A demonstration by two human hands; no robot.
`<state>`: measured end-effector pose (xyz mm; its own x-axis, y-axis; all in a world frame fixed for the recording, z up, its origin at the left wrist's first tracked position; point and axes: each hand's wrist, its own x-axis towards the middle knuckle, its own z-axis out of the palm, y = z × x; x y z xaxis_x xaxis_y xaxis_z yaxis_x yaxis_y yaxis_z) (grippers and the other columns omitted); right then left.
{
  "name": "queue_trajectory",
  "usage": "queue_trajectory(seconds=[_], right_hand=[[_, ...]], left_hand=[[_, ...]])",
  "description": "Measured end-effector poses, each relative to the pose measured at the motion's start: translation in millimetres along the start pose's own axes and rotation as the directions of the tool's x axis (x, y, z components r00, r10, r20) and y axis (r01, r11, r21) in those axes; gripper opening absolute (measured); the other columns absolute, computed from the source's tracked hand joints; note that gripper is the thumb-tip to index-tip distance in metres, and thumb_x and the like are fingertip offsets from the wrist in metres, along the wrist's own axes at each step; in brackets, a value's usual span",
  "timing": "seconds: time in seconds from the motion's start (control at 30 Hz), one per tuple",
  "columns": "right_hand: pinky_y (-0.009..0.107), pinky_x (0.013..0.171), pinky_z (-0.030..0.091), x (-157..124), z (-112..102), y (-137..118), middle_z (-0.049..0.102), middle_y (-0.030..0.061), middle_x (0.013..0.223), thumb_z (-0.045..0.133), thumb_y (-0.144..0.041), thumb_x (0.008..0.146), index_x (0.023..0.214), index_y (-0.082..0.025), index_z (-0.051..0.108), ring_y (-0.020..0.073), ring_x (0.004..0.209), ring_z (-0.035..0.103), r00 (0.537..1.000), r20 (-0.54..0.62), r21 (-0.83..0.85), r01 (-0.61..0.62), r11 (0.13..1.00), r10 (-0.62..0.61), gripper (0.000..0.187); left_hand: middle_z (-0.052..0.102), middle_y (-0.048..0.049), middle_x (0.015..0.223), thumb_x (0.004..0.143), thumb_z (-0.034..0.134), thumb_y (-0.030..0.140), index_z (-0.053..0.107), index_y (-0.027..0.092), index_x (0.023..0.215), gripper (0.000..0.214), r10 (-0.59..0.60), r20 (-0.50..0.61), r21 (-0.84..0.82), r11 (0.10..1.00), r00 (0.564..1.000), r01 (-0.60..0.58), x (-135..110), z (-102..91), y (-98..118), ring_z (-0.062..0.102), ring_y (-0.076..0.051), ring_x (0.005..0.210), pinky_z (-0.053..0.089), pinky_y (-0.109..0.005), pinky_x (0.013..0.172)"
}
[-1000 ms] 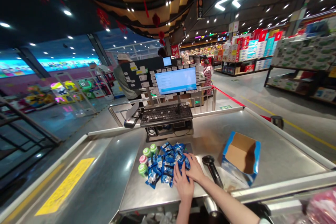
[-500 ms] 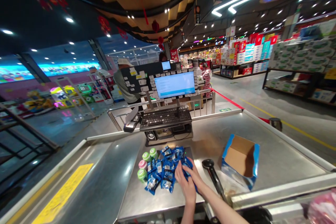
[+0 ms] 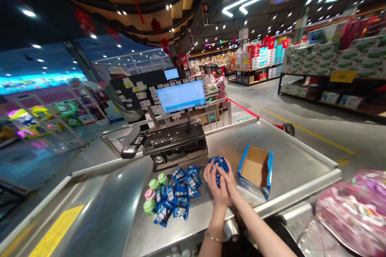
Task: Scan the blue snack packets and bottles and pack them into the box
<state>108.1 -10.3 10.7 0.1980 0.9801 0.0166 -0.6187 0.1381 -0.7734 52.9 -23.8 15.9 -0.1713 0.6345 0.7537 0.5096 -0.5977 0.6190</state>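
My left hand [image 3: 214, 184] and my right hand [image 3: 229, 180] are cupped together, closed around several small blue packets [image 3: 220, 163]. They hold these above the metal counter, just left of an open blue cardboard box [image 3: 255, 164]. Inside, the box shows bare brown card. To the left lies a loose pile of similar blue packets [image 3: 181, 192], with white labels on some. Beside that pile stand small round containers with green lids [image 3: 150, 207] and one pink container [image 3: 150, 194]. The black handheld scanner seen earlier is now hidden by my hands and arms.
Behind the packets stand a black keyboard [image 3: 175, 136] and a lit monitor [image 3: 182, 96]. A card terminal [image 3: 132, 146] sits left of the keyboard. Pink plastic-wrapped goods [image 3: 356, 209] are at the near right. A raised rim [image 3: 307, 186] edges the counter. Other people are beyond the monitor.
Both my hands have lifted blue packets away from the pile and moved toward the cardboard box. The camera has turned to the right, bringing more of the pink goods into view.
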Motion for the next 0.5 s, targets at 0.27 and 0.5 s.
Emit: queue_trajectory(seconds=[0.27, 0.5], right_hand=[[0.031, 0.084, 0.051, 45.0, -84.5, -69.8, 0.066, 0.0021, 0.102, 0.065, -0.056, 0.07, 0.12, -0.023, 0.05, 0.0176, 0.09, 0.064, 0.858, -0.466, -0.15, 0.166, 0.975, -0.218, 0.062], [0.036, 0.077, 0.053, 87.6, -126.9, -49.8, 0.065, 0.0028, 0.09, 0.067, -0.055, 0.067, 0.112, -0.017, 0.053, 0.0204, 0.08, 0.064, 0.809, -0.501, -0.348, 0.138, 0.927, -0.308, 0.061]], left_hand=[[0.057, -0.0084, 0.128, 0.088, 0.048, 0.03, 0.06, 0.023, 0.12, 0.035, 0.043, 0.446, -0.318, 0.941, 0.894, 0.113, 25.1, 101.0, 61.7, 0.047, -0.023, 0.121, 0.035, -0.044, 0.106], [0.066, -0.0063, 0.113, 0.089, 0.043, 0.037, 0.069, 0.021, 0.102, 0.033, -0.229, 0.639, -0.256, 0.837, 0.735, 0.484, 23.0, 177.1, 17.3, 0.055, -0.019, 0.112, 0.036, -0.038, 0.106]])
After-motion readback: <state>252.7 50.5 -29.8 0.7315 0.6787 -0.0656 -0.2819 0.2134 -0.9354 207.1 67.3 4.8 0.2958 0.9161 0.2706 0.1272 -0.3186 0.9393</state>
